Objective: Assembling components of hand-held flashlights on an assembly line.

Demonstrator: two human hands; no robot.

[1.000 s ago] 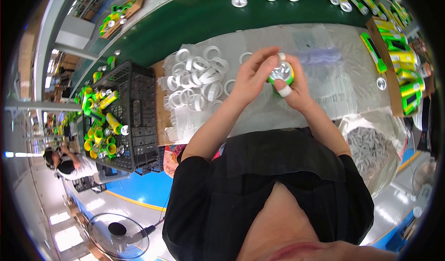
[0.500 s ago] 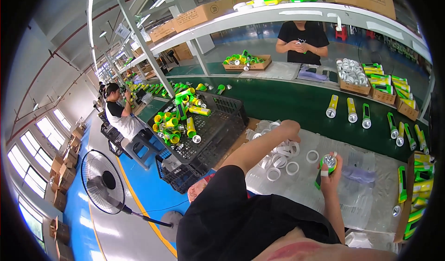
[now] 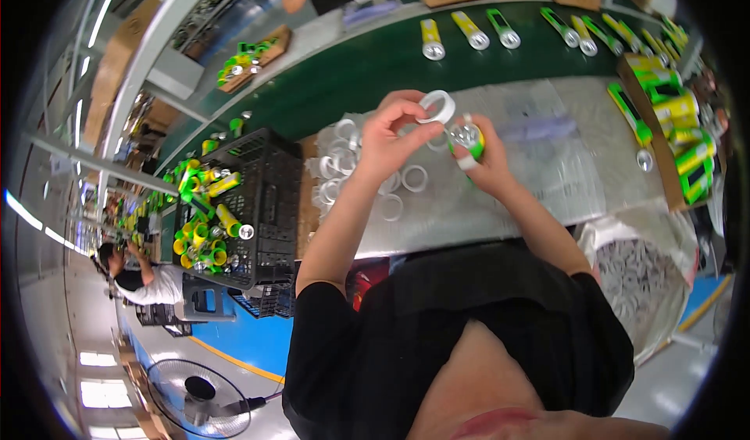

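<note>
My left hand [image 3: 388, 142] is raised over the table and pinches a white plastic ring [image 3: 447, 115] between thumb and fingers. Just to its right, my right hand [image 3: 492, 163] grips a green flashlight [image 3: 467, 136], its shiny reflector end turned upward. The ring is close to the flashlight's head but looks apart from it. White tape wraps one digit of the right hand. On the table by my left forearm lies a heap of white rings [image 3: 337, 163], with a few loose ones nearer the middle. Most of the flashlight's body is hidden by my right hand.
Left of the table stands a black crate [image 3: 275, 206] with yellow-green flashlight parts. Flashlights lie along the green belt [image 3: 375, 69] at the back. A carton of flashlights [image 3: 664, 147] and a sack of small grey parts [image 3: 637, 284] are right. Co-workers are across and far left.
My left hand has come from the ring heap toward the right hand, now carrying a white ring. The right hand still holds the flashlight. The view has turned and tilted down.
</note>
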